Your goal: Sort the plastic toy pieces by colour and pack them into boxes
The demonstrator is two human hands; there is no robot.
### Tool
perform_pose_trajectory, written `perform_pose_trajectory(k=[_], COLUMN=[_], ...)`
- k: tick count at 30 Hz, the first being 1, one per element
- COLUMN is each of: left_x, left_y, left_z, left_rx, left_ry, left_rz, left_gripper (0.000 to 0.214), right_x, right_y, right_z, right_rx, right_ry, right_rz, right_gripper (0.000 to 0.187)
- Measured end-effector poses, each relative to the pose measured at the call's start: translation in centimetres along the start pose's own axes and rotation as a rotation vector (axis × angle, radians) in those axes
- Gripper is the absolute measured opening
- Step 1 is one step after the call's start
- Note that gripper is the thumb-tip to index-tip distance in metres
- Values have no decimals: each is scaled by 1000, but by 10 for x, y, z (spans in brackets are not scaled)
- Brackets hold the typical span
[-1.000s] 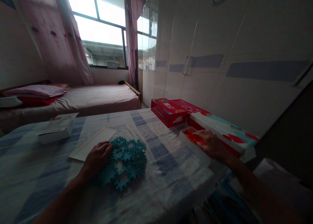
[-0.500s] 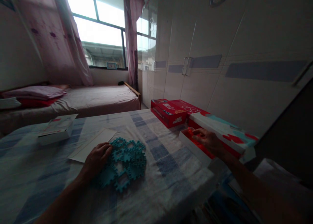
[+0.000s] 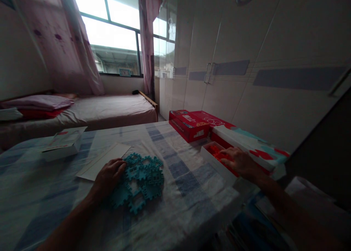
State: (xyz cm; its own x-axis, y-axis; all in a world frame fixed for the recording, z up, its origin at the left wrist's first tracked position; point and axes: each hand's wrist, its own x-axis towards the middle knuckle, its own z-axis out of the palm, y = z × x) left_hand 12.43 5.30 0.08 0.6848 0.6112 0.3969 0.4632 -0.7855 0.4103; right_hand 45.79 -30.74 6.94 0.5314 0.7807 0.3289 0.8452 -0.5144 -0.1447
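Note:
A loose pile of teal notched interlocking plastic pieces [image 3: 148, 179] lies on the table, several of them square with open centres. My left hand [image 3: 108, 176] rests at the pile's left edge, its fingers loosely bent against the pieces; it does not grip the pile. To the right stands an open white box [image 3: 216, 167] holding red plastic pieces [image 3: 215, 151]. My right hand [image 3: 237, 159] reaches into this box from the right, fingers stretched over the red pieces. Its palm side is hidden, and no piece shows lifted in it.
A white card or flat lid [image 3: 105, 159] lies beyond my left hand. Farther left is another white box [image 3: 64, 145]. A red box [image 3: 189, 126] and a larger red and white carton [image 3: 246, 143] stand at the right edge. The checked tablecloth [image 3: 181, 174] has wrinkles.
My right hand has moved slightly right and lower into the white box. The red piece that stood up near its fingertips now lies lower among the others. My left hand stays put.

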Motion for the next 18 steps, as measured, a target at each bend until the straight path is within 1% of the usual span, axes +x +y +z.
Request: perform_pose_trajectory(k=[2, 4, 8, 12, 15, 16, 18], left_x=[0, 0, 1, 1, 1, 1, 1], left_y=[-1, -3, -5, -4, -2, -1, 0], left_z=[1, 2, 4, 4, 2, 2, 1], left_rx=[3, 2, 2, -7, -1, 2, 4], left_ry=[7, 11, 11, -2, 5, 5, 0], left_rz=[6, 9, -7, -7, -8, -8, -7], left_gripper=[49, 48, 48, 48, 48, 48, 48], right_x=[0, 2, 8, 5, 3, 4, 9], right_y=[0, -4, -17, -13, -5, -3, -2], right_z=[1, 0, -2, -4, -4, -4, -5], right_rx=[24, 72, 113, 147, 134, 131, 104], right_ry=[-32, -54, -55, -18, -31, -18, 56], right_rz=[-9, -50, -112, -62, -60, -50, 23], right_gripper=[31, 29, 27, 28, 26, 26, 27])
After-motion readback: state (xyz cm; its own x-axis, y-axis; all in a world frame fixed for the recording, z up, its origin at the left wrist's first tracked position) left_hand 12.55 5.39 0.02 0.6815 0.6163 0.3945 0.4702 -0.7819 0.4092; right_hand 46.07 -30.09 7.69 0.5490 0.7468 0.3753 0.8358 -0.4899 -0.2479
